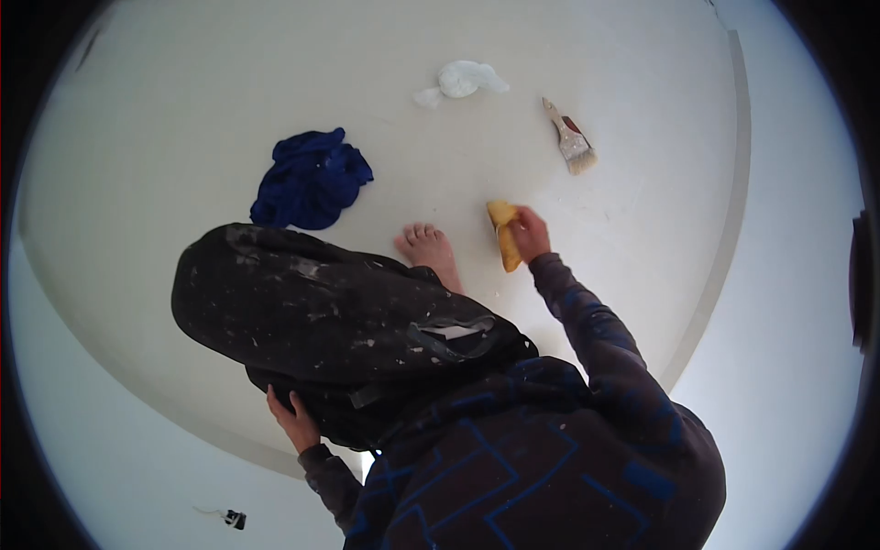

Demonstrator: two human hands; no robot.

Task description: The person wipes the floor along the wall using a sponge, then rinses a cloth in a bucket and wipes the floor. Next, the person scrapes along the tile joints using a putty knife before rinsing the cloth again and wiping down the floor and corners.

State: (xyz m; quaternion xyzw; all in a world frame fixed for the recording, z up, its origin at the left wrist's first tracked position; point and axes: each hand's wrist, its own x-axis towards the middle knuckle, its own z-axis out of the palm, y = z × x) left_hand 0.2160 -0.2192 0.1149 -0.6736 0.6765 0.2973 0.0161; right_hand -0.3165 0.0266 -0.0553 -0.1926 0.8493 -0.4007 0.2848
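Note:
My right hand (529, 234) is closed on a soft-looking yellow piece (502, 213) held low over the pale floor, to the right of my bare foot (426, 246). Whether it is cloth, sponge or sandpaper I cannot tell. My left hand (295, 425) rests against the leg of my paint-spotted black trousers (275, 302), its visible fingers stretched and apart; nothing shows in it.
A crumpled dark blue cloth (312, 183) lies left of my foot. Farther out on the floor (412, 156) are a white bundle (463, 80) and a paintbrush (570, 137). Walls curve round both sides, with a dark box with wires (236, 520) at lower left.

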